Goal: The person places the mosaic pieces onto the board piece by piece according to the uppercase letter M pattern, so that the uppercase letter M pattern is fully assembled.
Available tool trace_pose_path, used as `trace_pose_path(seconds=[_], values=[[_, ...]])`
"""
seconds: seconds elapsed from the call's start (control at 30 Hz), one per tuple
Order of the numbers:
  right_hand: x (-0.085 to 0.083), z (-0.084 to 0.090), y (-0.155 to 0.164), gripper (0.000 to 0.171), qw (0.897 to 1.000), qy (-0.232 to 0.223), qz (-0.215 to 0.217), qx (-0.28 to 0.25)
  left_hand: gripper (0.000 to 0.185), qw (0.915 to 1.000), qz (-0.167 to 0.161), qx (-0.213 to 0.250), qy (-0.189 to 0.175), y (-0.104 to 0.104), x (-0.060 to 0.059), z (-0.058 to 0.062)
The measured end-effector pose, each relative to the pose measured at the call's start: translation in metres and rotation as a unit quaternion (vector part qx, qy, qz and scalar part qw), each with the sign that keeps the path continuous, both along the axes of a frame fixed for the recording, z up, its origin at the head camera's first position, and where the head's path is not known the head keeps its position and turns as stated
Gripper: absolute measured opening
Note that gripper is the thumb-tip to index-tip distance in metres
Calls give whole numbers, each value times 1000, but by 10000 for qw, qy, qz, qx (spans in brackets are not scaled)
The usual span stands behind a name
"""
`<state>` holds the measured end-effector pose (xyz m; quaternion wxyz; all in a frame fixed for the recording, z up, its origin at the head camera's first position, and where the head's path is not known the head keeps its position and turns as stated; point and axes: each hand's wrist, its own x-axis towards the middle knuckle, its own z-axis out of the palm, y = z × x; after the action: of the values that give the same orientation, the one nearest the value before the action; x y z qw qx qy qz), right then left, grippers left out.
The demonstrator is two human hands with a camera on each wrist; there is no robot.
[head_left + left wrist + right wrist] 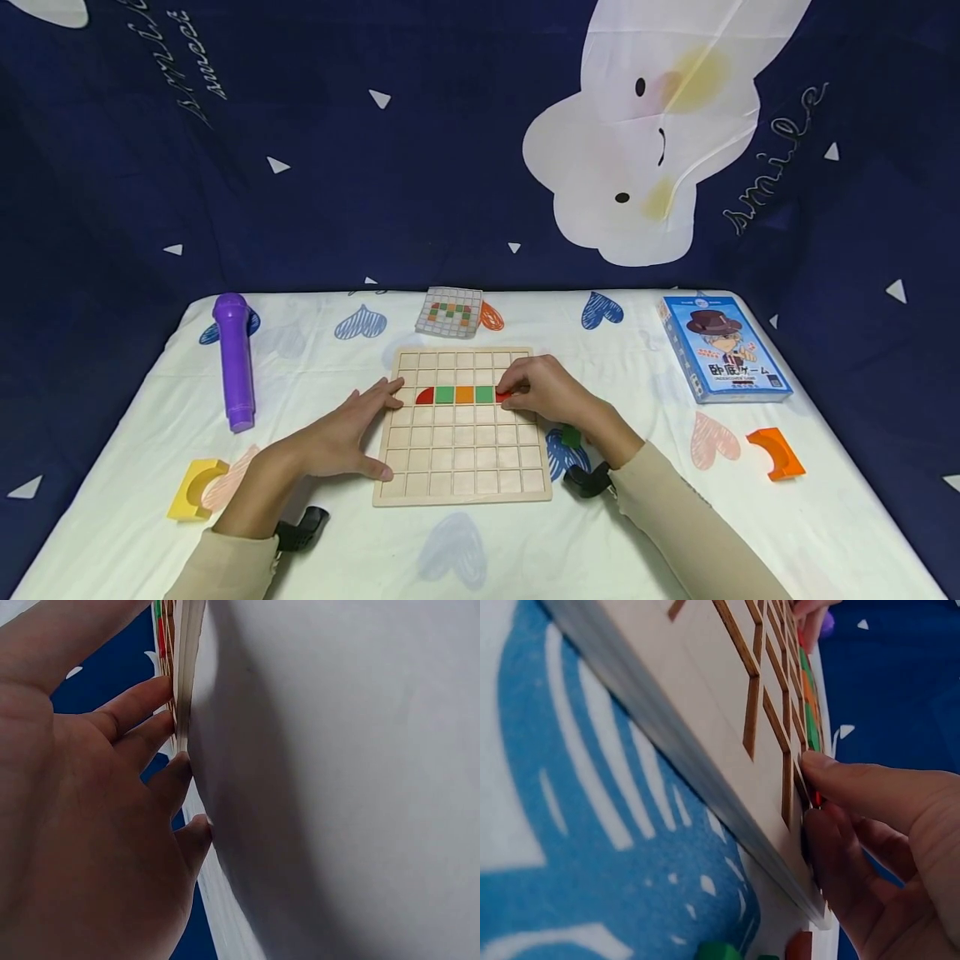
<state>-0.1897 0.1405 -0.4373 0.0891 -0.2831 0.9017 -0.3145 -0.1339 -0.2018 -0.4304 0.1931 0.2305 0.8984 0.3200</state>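
Beige sleeves [693, 525] enter from the bottom of the head view, each wrist wearing a black device [302, 530] above the white cloth [345, 571]. At lower left we see a yellow arch block [193, 490]; at lower right, an orange arch block [780, 454].

The left hand [341, 437] lies against the left edge of the wooden board [462, 483] in the centre — its fingers and thumb spread apart, touching the board's side. Near the right wrist, partly hidden, sits a green block [572, 436].

Across the upper part of the gridded board we follow a row: a rounded red piece [425, 397], a green square [445, 395], an orange square [465, 394] and a second green square [485, 394]. At the row's right end the right hand [551, 392] pinches another red piece [502, 398] between thumb and fingertips — we cannot tell whether it sits fully in its cell.

Farther up, a purple microphone [236, 362] lies at left and a blue box [723, 348] at right. Beyond the board we find a pattern card [450, 312], and behind everything a navy backdrop [450, 192].
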Motion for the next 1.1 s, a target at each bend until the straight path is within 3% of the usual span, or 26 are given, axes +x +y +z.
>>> trace_pose_path(seconds=[0.2, 0.37, 0.57, 0.73, 1.1], values=[[0, 1, 2, 19, 9998, -33, 154, 84, 111, 10000, -10, 15, 10, -1, 0, -2], [0, 5, 7, 23, 9997, -20, 252, 30, 122, 10000, -6, -31, 17, -1, 0, -3], [0, 14, 24, 22, 9986, -331, -14, -409, 124, 10000, -46, 6, 76, -2, 0, -3], [1, 23, 43, 25, 9982, -264, -136, -525, 125, 10000, -43, -8, 74, -1, 0, -1], [9, 28, 85, 34, 9978, -297, -491, -329, 124, 10000, -60, 1, 66, -2, 1, 0]])
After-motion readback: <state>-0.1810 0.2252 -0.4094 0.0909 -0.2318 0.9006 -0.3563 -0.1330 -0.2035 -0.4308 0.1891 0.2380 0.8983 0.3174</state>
